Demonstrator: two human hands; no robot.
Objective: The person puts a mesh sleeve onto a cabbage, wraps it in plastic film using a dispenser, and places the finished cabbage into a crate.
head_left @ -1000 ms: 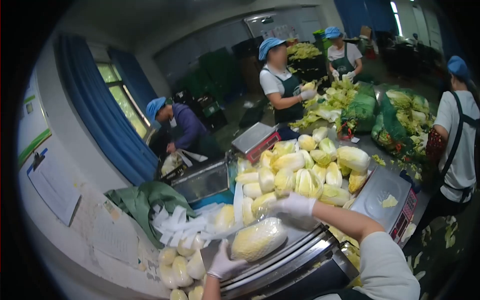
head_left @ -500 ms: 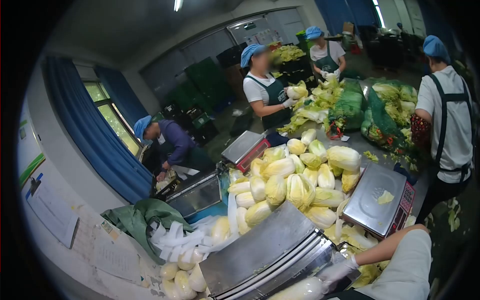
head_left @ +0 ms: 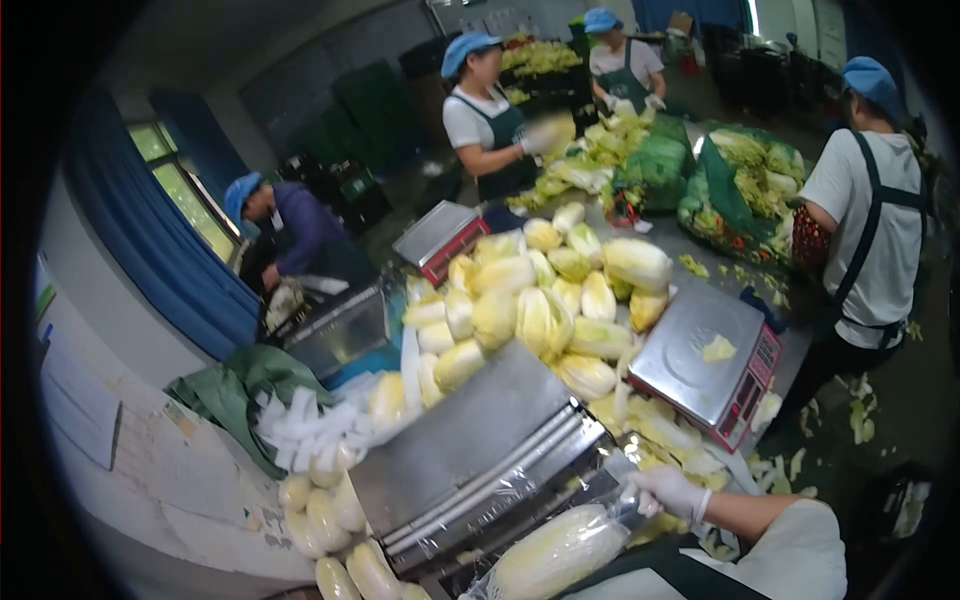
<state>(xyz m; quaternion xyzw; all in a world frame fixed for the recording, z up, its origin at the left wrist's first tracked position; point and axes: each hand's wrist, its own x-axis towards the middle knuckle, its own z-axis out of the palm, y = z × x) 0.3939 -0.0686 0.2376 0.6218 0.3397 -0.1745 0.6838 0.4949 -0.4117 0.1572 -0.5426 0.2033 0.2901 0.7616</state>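
Now we've drawn the cabbage (head_left: 553,555) off the wrapper (head_left: 460,440) to six o'clock, film around it. Our right hand (head_left: 672,492) is closed tight on its end; our left hand is out of sight.

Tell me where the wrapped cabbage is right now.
In the head view the wrapped cabbage lies at bottom centre, just in front of the steel wrapping machine, its film gripped at the right end by the right hand.

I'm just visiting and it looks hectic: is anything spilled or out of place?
Yes. A torn leaf scrap lies on the scale, and cabbage trimmings litter the floor on the right. The right hand grips the film of a wrapped cabbage; nothing odd there.
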